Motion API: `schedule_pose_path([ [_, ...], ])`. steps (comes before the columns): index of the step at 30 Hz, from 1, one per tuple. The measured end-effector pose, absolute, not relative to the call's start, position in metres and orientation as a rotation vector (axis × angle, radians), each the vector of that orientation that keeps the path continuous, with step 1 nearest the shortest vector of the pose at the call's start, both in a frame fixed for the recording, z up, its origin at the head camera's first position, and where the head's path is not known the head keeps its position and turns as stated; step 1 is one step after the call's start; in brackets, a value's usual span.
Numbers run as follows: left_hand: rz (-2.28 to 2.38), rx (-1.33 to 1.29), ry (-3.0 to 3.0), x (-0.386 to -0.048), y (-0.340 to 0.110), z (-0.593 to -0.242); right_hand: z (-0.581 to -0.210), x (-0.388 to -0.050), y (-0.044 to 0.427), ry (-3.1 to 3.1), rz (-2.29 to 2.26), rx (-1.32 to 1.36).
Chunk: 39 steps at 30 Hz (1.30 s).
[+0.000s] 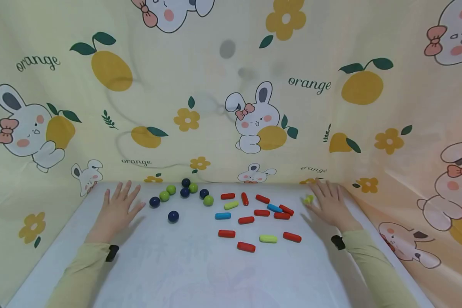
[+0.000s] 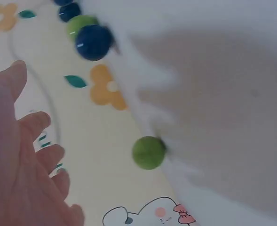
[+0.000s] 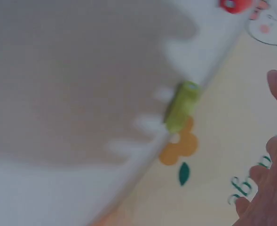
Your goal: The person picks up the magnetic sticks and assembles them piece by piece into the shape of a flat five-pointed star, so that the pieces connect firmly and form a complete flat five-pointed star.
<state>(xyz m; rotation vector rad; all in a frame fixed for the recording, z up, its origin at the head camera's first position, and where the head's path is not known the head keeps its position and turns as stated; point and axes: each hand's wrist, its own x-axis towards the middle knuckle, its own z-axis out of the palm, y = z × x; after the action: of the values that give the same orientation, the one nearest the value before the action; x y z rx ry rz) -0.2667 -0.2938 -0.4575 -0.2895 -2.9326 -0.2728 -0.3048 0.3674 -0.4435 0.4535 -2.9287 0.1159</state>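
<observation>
My left hand point(image 1: 117, 211) hovers with spread fingers at the table's left, holding nothing. In the left wrist view a green ball point(image 2: 148, 153) lies on the table, apart from the hand point(image 2: 25, 155). A dark blue ball point(image 1: 155, 202) is nearest to it in the head view. At the far right my right hand point(image 1: 330, 205) is also spread and holds nothing. Partly hidden by its fingers is a yellow-green piece point(image 1: 309, 199). The right wrist view shows this piece as a short rod point(image 3: 182, 107), apart from the hand point(image 3: 272, 179).
Several dark blue and green balls point(image 1: 164, 196) sit at the back left. Right of them lie several small red rods point(image 1: 246, 220), with blue rods point(image 1: 223, 216) and yellow-green rods point(image 1: 268, 239) among them. A printed curtain point(image 1: 208, 141) hangs along the white table's point(image 1: 169, 273) back edge.
</observation>
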Motion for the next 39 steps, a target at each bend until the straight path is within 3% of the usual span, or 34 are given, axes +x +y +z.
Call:
schedule_pose_path([
  [12,-0.907,-0.355,-2.87,-0.259,-0.278,-0.407,-0.405,-0.304,0.349,-2.81,0.799,0.528],
  [21,-1.248,-0.468,-2.671,-0.245,-0.239,-0.386,-0.39,-0.282,0.303,-2.717,1.175,0.619],
  [29,-1.606,-0.564,-2.571,-0.232,-0.201,-0.4,-0.37,-0.237,0.245,-2.678,1.432,0.76],
  [39,-1.939,-0.542,-2.626,-0.218,-0.156,-0.45,-0.407,-0.205,0.198,-2.762,1.623,0.856],
])
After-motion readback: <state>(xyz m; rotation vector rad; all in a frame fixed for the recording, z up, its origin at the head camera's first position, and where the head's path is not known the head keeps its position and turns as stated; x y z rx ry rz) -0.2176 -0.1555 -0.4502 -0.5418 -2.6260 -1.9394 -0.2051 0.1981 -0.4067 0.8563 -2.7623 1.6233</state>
